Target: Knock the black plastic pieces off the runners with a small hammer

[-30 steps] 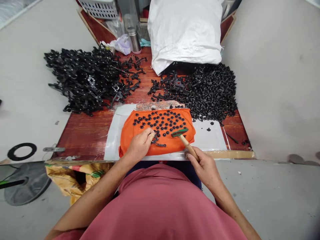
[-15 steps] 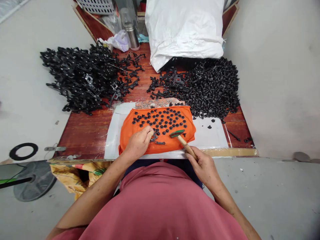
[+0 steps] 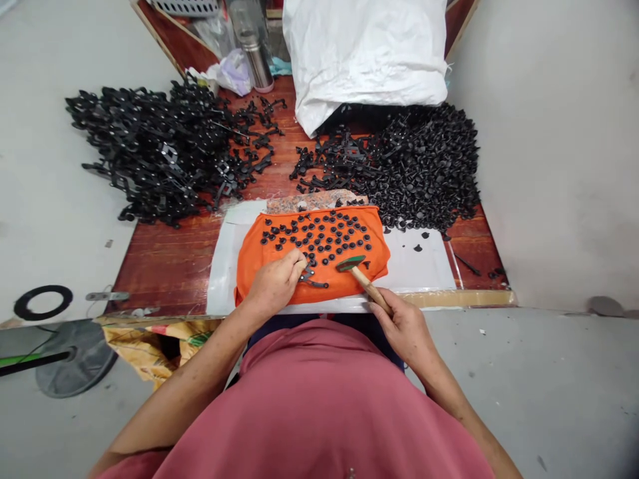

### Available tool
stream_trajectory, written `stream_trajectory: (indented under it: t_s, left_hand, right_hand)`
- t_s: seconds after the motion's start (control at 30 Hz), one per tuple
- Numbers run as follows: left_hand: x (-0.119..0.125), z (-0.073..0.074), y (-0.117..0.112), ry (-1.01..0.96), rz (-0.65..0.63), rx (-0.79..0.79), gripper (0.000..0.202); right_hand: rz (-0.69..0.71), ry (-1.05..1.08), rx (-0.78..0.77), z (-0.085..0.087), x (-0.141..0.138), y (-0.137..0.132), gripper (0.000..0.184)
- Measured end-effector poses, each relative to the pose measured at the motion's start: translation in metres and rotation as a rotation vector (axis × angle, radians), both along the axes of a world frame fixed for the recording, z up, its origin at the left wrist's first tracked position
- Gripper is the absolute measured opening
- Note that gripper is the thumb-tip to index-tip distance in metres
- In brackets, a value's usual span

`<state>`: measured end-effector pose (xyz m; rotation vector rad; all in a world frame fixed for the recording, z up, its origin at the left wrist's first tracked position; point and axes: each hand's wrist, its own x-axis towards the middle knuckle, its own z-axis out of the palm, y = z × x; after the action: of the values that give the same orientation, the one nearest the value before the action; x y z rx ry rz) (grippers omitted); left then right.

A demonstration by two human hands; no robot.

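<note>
My right hand (image 3: 404,326) grips the wooden handle of a hammer (image 3: 367,286), whose green-edged head rests over or just above the orange cloth (image 3: 269,276). My left hand (image 3: 274,283) has thumb and fingers pinched together over the cloth, at a small black jointed plastic part (image 3: 315,283). The fingertips partly hide where they meet it. Behind both hands, many round black plastic caps (image 3: 329,239) stand with stems up in loose rows on the cloth.
A tall heap of black jointed parts (image 3: 150,153) lies left, and a heap of loose black caps (image 3: 429,173) right. Behind them are a white sack (image 3: 369,60) and a steel flask (image 3: 257,63). The table's front edge (image 3: 464,299) is close to my body.
The view has tilted slightly, so the table appears a little shifted. Both hands, the hammer and the black part keep nearly the same places.
</note>
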<state>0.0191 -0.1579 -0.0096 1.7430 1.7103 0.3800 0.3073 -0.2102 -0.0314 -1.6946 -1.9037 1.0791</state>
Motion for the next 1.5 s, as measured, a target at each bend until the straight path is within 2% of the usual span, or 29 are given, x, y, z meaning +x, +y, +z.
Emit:
stream_trajectory:
  t_s: [0.27,0.4,0.47,0.6,0.7,0.9,1.0,1.07,1.2,1.3,1.37,1.5]
  left_hand:
    - [-0.002,0.003,0.006,0.004,-0.011,-0.025,0.028]
    - [0.001,0.004,0.005,-0.029,-0.005,-0.031,0.025]
    - [0.0,0.003,0.002,-0.09,0.009,-0.005,0.026]
    - [-0.008,0.004,-0.006,-0.255,0.11,-0.01,0.031]
    - [-0.016,0.005,-0.014,-0.308,0.195,-0.028,0.033]
    - [-0.017,0.006,-0.023,-0.418,0.245,-0.068,0.031]
    - [-0.014,0.008,-0.024,-0.585,0.315,-0.133,0.035]
    - [-0.014,0.011,-0.023,-0.714,0.356,-0.232,0.038]
    - [-0.02,0.017,-0.024,-0.89,0.353,-0.448,0.038]
    - [-0.023,0.018,-0.024,-0.824,0.344,-0.396,0.038]
    - [-0.022,0.015,-0.024,-0.647,0.303,-0.257,0.037]
    - [-0.017,0.007,-0.022,-0.268,0.126,-0.031,0.031]
  right_hand:
    - [0.023,-0.024,0.005,0.0,0.001,-0.001,0.028]
    - [0.043,-0.041,0.022,0.009,-0.005,0.001,0.026]
    - [0.065,-0.034,0.049,0.016,-0.012,0.004,0.033]
    - [0.125,-0.064,0.123,0.023,-0.028,0.013,0.048]
    - [0.16,-0.199,0.149,0.021,-0.037,0.018,0.051]
    - [0.223,-0.372,0.171,0.023,-0.046,0.019,0.051]
    - [0.242,-0.396,0.175,0.025,-0.048,0.017,0.05]
    - [0.251,-0.379,0.17,0.025,-0.046,0.015,0.05]
    - [0.21,-0.239,0.167,0.02,-0.039,0.011,0.05]
    - [0.17,-0.142,0.153,0.016,-0.031,0.007,0.05]
    - [0.163,-0.101,0.125,0.014,-0.027,0.003,0.05]
    - [0.156,-0.05,0.063,0.009,-0.024,-0.001,0.049]
